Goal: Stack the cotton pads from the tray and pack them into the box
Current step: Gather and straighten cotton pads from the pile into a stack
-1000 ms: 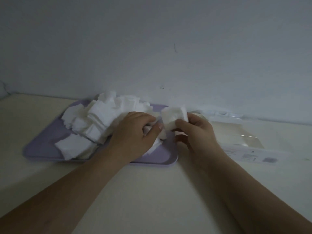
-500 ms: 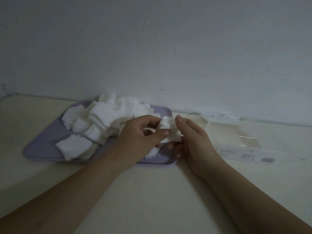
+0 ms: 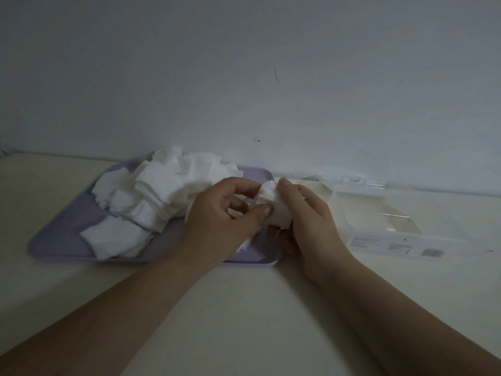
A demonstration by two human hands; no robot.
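My forearms cross the table (image 3: pixel 244 308) toward the tray's near right corner. There my left hand (image 3: pixel 217 223) pinches a small stack (image 3: pixel 273 210) of pads between thumb and fingers. My right hand (image 3: pixel 306 221) curls round its other side, so both hands grasp it above the tray (image 3: pixel 65 232). I judge the pads feather-light, soft and easily crumpled. They would slide askew, so I'd hold them by the edges and square the sides rather than squeeze the faces. Farther back, the loose pile (image 3: pixel 162 191) covers much of the tray. The clear box (image 3: pixel 379 213) lies open just beside the tray, on the right. My fingers hide how many pads I hold, and the dim light blurs the box's walls and whatever may lie inside.
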